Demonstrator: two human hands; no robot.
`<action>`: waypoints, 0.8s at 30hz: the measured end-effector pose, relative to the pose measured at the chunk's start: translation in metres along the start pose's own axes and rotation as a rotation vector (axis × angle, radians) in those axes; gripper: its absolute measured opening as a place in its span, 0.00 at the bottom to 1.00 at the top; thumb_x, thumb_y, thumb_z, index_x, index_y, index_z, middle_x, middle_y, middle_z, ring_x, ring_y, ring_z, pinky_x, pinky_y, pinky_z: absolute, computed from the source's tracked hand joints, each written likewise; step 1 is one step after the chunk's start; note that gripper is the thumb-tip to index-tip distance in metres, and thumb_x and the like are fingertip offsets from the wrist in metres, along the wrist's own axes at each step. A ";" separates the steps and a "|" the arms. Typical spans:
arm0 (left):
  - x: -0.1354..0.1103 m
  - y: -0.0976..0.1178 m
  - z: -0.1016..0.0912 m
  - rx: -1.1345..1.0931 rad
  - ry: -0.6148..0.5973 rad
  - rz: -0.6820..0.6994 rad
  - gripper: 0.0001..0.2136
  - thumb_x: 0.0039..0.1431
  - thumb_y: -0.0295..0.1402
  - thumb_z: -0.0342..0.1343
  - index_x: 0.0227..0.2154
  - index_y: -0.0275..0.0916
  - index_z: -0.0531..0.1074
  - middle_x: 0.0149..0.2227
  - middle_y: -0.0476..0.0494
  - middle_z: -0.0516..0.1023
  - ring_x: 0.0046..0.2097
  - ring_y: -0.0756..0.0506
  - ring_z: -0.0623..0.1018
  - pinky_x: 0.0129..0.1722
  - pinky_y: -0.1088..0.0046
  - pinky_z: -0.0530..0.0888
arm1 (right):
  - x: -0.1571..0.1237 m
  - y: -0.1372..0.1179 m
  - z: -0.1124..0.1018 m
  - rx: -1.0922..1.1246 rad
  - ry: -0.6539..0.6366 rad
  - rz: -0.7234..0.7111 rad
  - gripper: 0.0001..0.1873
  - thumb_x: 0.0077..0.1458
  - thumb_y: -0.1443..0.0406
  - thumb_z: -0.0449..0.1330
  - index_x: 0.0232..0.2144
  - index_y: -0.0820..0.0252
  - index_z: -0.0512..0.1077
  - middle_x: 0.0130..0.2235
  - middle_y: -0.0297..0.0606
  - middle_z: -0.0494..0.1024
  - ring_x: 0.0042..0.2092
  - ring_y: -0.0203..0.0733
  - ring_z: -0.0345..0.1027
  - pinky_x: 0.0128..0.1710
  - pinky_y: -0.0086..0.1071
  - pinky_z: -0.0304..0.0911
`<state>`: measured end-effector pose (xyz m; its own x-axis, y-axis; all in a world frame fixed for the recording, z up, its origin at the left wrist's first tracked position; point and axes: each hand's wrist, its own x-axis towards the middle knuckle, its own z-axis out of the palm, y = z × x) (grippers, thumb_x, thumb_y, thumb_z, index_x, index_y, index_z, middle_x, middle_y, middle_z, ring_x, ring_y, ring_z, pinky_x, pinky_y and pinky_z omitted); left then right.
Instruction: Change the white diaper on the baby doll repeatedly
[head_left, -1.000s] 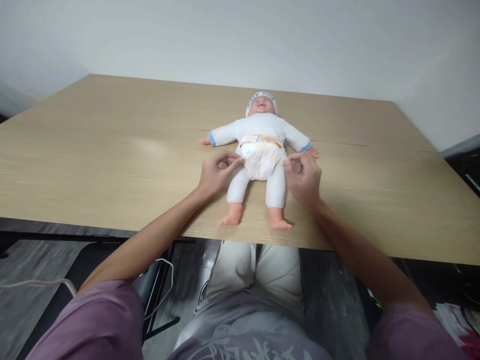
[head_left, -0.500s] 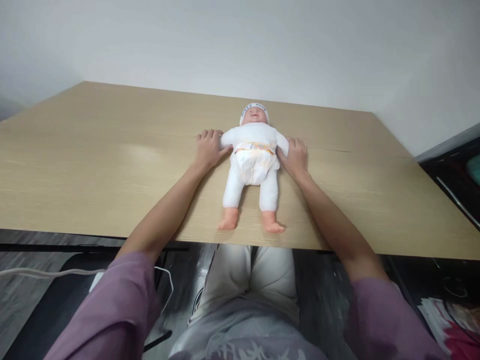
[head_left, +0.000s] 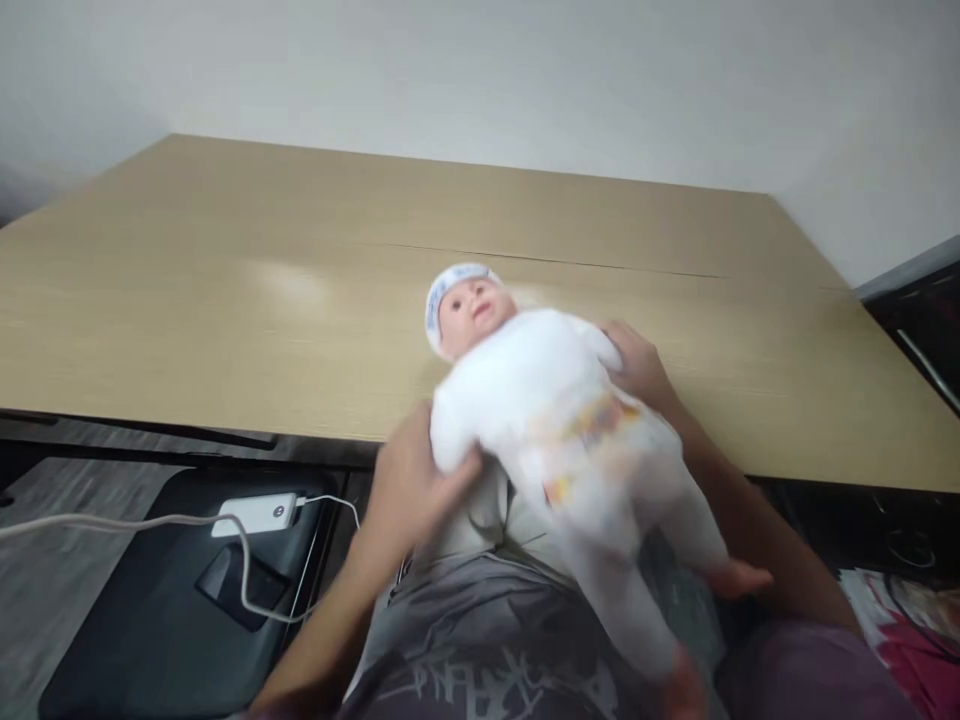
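Above table [head_left: 225, 300], doll [head_left: 555, 420] held between left hand [head_left: 409, 480], right hand [head_left: 637, 365].

Baby doll [head_left: 525, 390]: plain white suit, unpatterned between the fingers [head_left: 459, 468] of the left hand [head_left: 409, 480] and the fingers [head_left: 626, 340] of the right hand [head_left: 641, 370]. Cap [head_left: 450, 285], beyond the fingertips, was white with blue print. Diaper band [head_left: 592, 425], just below the right fingers, was printed orange, yellow and blue on white. The bare foot [head_left: 739, 578] was pink-beige. Table [head_left: 225, 290], behind the fingers, was pale oak with fine straight grain and one dark seam. Left of the left fingers lay a white power adapter [head_left: 255, 512] and white cable [head_left: 112, 522] on a black surface [head_left: 150, 620]. Shirt [head_left: 480, 680] was grey with pale print; sleeve [head_left: 810, 670] was purple; wall [head_left: 480, 80] was off-white.
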<state>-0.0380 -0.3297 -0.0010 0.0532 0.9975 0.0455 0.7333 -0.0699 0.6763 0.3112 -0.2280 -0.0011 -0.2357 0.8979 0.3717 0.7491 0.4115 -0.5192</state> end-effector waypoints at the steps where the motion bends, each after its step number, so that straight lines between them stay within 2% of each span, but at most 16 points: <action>1: -0.038 -0.005 0.007 -0.063 -0.009 0.033 0.19 0.60 0.49 0.61 0.49 0.46 0.72 0.44 0.39 0.85 0.43 0.32 0.85 0.39 0.55 0.81 | -0.025 -0.010 -0.007 0.036 -0.031 -0.040 0.19 0.65 0.53 0.64 0.55 0.49 0.80 0.49 0.43 0.85 0.48 0.56 0.79 0.49 0.47 0.77; 3: -0.106 -0.019 0.020 -0.158 -0.080 0.055 0.20 0.56 0.43 0.63 0.51 0.49 0.72 0.42 0.43 0.85 0.39 0.35 0.85 0.36 0.57 0.82 | -0.074 -0.029 -0.015 0.077 -0.072 -0.070 0.21 0.67 0.56 0.65 0.60 0.46 0.79 0.50 0.42 0.85 0.49 0.56 0.80 0.49 0.47 0.77; 5: -0.159 -0.036 0.029 -0.218 -0.175 0.070 0.23 0.51 0.36 0.64 0.52 0.52 0.73 0.43 0.45 0.86 0.39 0.35 0.87 0.34 0.58 0.84 | -0.118 -0.043 -0.014 0.116 -0.073 -0.143 0.24 0.67 0.58 0.66 0.64 0.44 0.78 0.53 0.43 0.86 0.50 0.57 0.81 0.49 0.48 0.77; 7: -0.195 -0.053 0.032 -0.219 -0.240 0.052 0.26 0.46 0.32 0.63 0.52 0.53 0.74 0.44 0.45 0.87 0.41 0.34 0.88 0.35 0.58 0.85 | -0.153 -0.051 -0.003 0.159 -0.083 -0.223 0.27 0.67 0.59 0.67 0.67 0.43 0.77 0.53 0.43 0.86 0.49 0.57 0.82 0.49 0.49 0.77; 9: -0.215 -0.067 0.031 -0.192 -0.275 0.013 0.28 0.45 0.31 0.63 0.53 0.53 0.75 0.47 0.46 0.88 0.43 0.33 0.89 0.37 0.57 0.87 | -0.179 -0.052 0.018 0.178 -0.113 -0.249 0.28 0.66 0.60 0.67 0.67 0.44 0.77 0.53 0.44 0.87 0.48 0.58 0.82 0.49 0.50 0.76; 12: -0.223 -0.080 0.029 -0.159 -0.313 -0.037 0.30 0.47 0.32 0.63 0.58 0.52 0.75 0.51 0.45 0.88 0.46 0.32 0.89 0.42 0.55 0.88 | -0.202 -0.047 0.060 0.167 -0.184 -0.145 0.27 0.65 0.63 0.65 0.65 0.47 0.79 0.52 0.45 0.87 0.50 0.58 0.81 0.52 0.52 0.76; 15: -0.223 -0.089 0.034 -0.081 -0.372 -0.081 0.19 0.54 0.36 0.63 0.51 0.46 0.76 0.45 0.43 0.88 0.43 0.34 0.88 0.42 0.55 0.86 | -0.215 -0.038 0.096 0.178 -0.247 -0.014 0.27 0.61 0.67 0.64 0.62 0.48 0.81 0.52 0.44 0.87 0.53 0.59 0.79 0.57 0.54 0.74; 17: -0.224 -0.096 0.041 0.006 -0.275 -0.051 0.15 0.58 0.40 0.65 0.46 0.43 0.75 0.43 0.41 0.85 0.44 0.32 0.87 0.42 0.53 0.86 | -0.221 -0.035 0.109 0.215 -0.250 0.037 0.28 0.60 0.68 0.65 0.62 0.49 0.80 0.54 0.44 0.86 0.57 0.59 0.78 0.61 0.56 0.73; 20: -0.227 -0.102 0.046 0.071 0.003 0.179 0.24 0.57 0.45 0.72 0.52 0.45 0.72 0.57 0.31 0.82 0.58 0.26 0.84 0.55 0.42 0.83 | -0.235 -0.037 0.106 0.276 -0.180 0.101 0.24 0.65 0.64 0.67 0.63 0.50 0.79 0.59 0.46 0.82 0.62 0.58 0.75 0.66 0.56 0.70; 21: -0.227 -0.101 0.046 0.068 0.033 0.277 0.26 0.59 0.44 0.73 0.56 0.47 0.71 0.63 0.30 0.80 0.63 0.25 0.81 0.59 0.40 0.81 | -0.240 -0.039 0.100 0.299 -0.159 0.127 0.22 0.68 0.61 0.67 0.62 0.51 0.79 0.60 0.46 0.82 0.62 0.57 0.75 0.67 0.56 0.69; 22: -0.224 -0.096 0.045 0.058 0.012 0.367 0.27 0.61 0.43 0.72 0.60 0.49 0.69 0.67 0.31 0.77 0.66 0.27 0.79 0.62 0.41 0.79 | -0.246 -0.042 0.093 0.327 -0.159 0.154 0.19 0.70 0.59 0.67 0.61 0.51 0.79 0.59 0.46 0.82 0.61 0.56 0.76 0.66 0.55 0.70; 24: -0.211 -0.079 0.043 0.024 -0.125 0.496 0.27 0.68 0.41 0.69 0.65 0.52 0.66 0.69 0.35 0.76 0.67 0.31 0.79 0.64 0.46 0.78 | -0.257 -0.048 0.078 0.404 -0.223 0.198 0.17 0.73 0.56 0.64 0.59 0.52 0.79 0.55 0.45 0.83 0.55 0.53 0.79 0.60 0.51 0.74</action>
<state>-0.0783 -0.5348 -0.0957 0.4779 0.8367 0.2674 0.6147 -0.5360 0.5786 0.2871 -0.4663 -0.1319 -0.2726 0.9583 0.0854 0.5036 0.2178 -0.8360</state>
